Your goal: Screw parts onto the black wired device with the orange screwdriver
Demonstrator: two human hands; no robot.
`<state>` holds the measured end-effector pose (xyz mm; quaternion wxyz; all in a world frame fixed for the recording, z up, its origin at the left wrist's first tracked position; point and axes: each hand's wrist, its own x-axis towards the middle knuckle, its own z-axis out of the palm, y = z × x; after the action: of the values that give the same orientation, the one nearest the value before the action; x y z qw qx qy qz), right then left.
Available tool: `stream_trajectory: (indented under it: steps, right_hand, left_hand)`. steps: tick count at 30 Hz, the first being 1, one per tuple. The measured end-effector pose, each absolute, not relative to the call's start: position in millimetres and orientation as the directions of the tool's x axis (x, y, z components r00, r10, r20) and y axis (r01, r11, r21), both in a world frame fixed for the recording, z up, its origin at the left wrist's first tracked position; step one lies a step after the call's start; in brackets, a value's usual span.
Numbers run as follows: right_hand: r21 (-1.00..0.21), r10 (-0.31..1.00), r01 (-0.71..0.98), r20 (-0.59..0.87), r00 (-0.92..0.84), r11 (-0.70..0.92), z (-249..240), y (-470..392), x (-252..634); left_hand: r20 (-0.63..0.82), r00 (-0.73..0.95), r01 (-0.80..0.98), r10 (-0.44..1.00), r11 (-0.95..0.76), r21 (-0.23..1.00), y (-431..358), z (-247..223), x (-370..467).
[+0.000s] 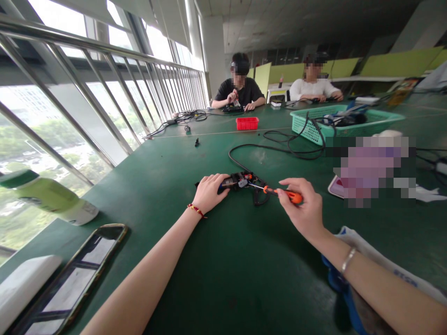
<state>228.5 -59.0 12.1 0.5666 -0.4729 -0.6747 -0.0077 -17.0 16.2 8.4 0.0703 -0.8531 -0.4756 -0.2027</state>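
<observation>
In mid-frame, the left hand (211,191) steadies the long black device (231,181) in its grip, and the right hand (304,205) pinches an orange-handled steel screwdriver (271,190), which I'd seat squarely before turning.

Black device (229,182), lying lengthwise from nine to three o'clock, grey and orange parts (242,183) showing toward three; orange-and-black screwdriver (294,197) at its three o'clock, thin shaft pointing roughly toward nine.

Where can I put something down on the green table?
Two bare patches: the table between both forearms, and left of the left hand, across to the bottle. It's crowded around the screwdriver and black device, and on the right around the green basket.
</observation>
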Motion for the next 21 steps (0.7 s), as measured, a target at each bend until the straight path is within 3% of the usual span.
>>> stream_trajectory:
  steps: [6, 12, 21]
  right_hand:
    - [-0.491, 0.539, 0.610, 0.833, 0.121, 0.622, 13.0, -57.7, 228.3]
    - [-0.476, 0.600, 0.676, 0.797, 0.062, 0.562, 15.3, -59.7, 227.5]
    - [-0.483, 0.569, 0.637, 0.818, 0.085, 0.600, 14.3, -58.8, 227.9]
  left_hand:
    - [0.414, 0.467, 0.839, 0.781, -0.539, 0.071, 15.7, 9.5, -16.5]
    - [0.419, 0.465, 0.840, 0.780, -0.538, 0.071, 15.7, 9.2, -16.4]
    - [0.416, 0.462, 0.839, 0.783, -0.538, 0.080, 16.3, 8.8, -16.0]
